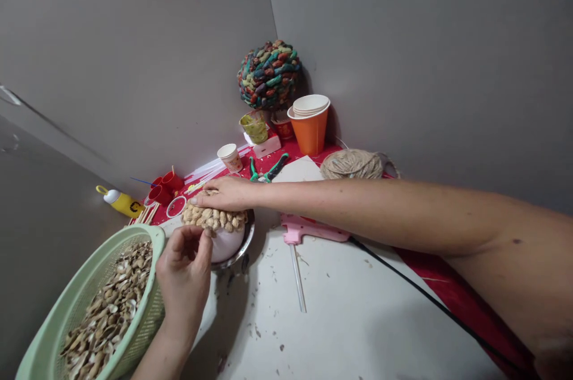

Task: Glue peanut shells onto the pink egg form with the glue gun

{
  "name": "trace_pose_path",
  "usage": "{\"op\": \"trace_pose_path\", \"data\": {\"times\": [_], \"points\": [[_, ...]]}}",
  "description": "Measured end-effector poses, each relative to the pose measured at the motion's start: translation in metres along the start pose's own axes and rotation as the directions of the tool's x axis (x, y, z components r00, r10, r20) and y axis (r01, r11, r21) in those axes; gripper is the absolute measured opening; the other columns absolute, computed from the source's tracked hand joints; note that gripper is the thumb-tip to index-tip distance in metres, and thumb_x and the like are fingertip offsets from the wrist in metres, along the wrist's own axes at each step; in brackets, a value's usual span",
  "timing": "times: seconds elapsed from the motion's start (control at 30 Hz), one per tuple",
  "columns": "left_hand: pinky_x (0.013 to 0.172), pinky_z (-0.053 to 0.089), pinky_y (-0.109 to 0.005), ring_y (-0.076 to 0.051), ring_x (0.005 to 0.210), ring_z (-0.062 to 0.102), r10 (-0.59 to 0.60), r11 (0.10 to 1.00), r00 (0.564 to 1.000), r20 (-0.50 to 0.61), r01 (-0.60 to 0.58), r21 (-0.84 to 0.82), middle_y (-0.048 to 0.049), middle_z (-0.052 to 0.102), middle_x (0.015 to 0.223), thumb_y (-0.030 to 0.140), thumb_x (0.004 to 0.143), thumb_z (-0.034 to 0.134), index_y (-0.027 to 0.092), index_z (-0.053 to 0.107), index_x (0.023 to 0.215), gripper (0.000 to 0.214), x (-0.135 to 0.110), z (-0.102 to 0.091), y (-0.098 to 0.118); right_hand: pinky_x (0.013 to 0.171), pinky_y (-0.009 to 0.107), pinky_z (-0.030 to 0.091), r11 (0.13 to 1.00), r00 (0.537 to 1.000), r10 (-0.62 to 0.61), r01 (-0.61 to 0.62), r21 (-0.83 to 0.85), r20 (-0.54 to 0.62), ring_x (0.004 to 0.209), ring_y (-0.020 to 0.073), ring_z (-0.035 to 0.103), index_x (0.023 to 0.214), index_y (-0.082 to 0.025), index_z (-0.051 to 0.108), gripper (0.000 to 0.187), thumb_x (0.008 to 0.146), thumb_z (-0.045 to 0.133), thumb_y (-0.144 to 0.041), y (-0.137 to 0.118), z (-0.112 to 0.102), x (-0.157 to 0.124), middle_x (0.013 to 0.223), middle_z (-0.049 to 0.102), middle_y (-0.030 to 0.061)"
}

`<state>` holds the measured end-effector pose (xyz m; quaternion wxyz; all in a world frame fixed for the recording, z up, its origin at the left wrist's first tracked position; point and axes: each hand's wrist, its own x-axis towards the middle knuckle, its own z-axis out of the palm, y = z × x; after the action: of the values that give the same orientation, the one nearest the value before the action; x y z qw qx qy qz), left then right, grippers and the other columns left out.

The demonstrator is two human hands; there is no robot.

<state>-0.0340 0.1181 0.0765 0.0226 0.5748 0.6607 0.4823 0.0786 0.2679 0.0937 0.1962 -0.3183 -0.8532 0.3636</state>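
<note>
A rounded pale form, its upper part covered with peanut shells (pixel 215 219) and its lower part bare (pixel 229 244), sits in a shiny metal bowl (pixel 250 237). My right hand (pixel 228 192) reaches across and lies over the top of the shell-covered form, fingers stretched out. At the lower edge of the shell layer, my left hand (pixel 185 258) is closed in a pinch, thumb against fingers. A small piece of peanut shell shows at its fingertips, touching the form. A pink glue gun (pixel 299 228) with a clear glue stick lies under my right forearm.
A green colander (pixel 154 249) full of shell halves stands at left. Behind are red cups (pixel 172 180), a paper cup (pixel 230 158), green-handled pliers (pixel 268 172), an orange cup (pixel 310 129), twine (pixel 351 163) and a colourful shell-covered ball (pixel 270 74). A black cord (pixel 430 299) runs right.
</note>
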Motion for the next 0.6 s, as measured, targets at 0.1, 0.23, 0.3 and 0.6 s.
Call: {"op": "trace_pose_path", "data": {"times": [0.1,0.23,0.3,0.6], "points": [[0.061,0.046,-0.022,-0.013,0.064,0.059,0.009,1.000,1.000,0.000,-0.009,-0.005,-0.0003,0.066,0.074,0.031,0.082,0.068,0.019,0.066,0.082,0.013,-0.002,-0.002,-0.005,0.090,0.037,0.048,1.000,1.000,0.003,-0.003,0.001,0.006,0.112,0.0300,0.061,0.114,-0.022,0.067,0.063,0.084,0.045,-0.074,0.000,-0.001,-0.001,0.124,0.066,0.0086],[0.065,0.049,-0.022,-0.013,0.070,0.061,0.062,0.998,0.998,0.010,-0.062,-0.024,-0.0009,0.068,0.082,0.026,0.081,0.070,0.019,0.067,0.092,0.013,-0.005,-0.004,-0.011,0.091,0.037,0.048,1.000,1.000,0.007,-0.007,0.002,0.019,0.112,0.0295,0.062,0.113,-0.022,0.067,0.061,0.086,0.045,-0.072,-0.002,-0.003,-0.003,0.122,0.066,0.0086],[0.066,0.049,-0.021,-0.012,0.072,0.062,0.134,0.991,0.991,0.003,-0.134,-0.007,-0.0008,0.068,0.084,0.023,0.082,0.069,0.020,0.067,0.097,0.015,-0.006,-0.005,-0.014,0.093,0.037,0.047,1.000,1.000,0.005,-0.005,0.004,0.017,0.114,0.0296,0.061,0.114,-0.022,0.067,0.061,0.086,0.045,-0.072,-0.003,-0.003,-0.003,0.124,0.066,0.0090],[0.063,0.047,-0.021,-0.010,0.066,0.058,0.334,0.929,0.942,0.032,-0.335,0.158,-0.0003,0.067,0.082,0.017,0.082,0.069,0.018,0.066,0.106,0.024,-0.006,-0.006,-0.021,0.095,0.039,0.048,1.000,1.000,0.011,-0.011,0.003,0.012,0.117,0.0305,0.059,0.118,-0.022,0.066,0.065,0.084,0.045,-0.073,0.000,-0.002,-0.002,0.128,0.063,0.0104]]}}
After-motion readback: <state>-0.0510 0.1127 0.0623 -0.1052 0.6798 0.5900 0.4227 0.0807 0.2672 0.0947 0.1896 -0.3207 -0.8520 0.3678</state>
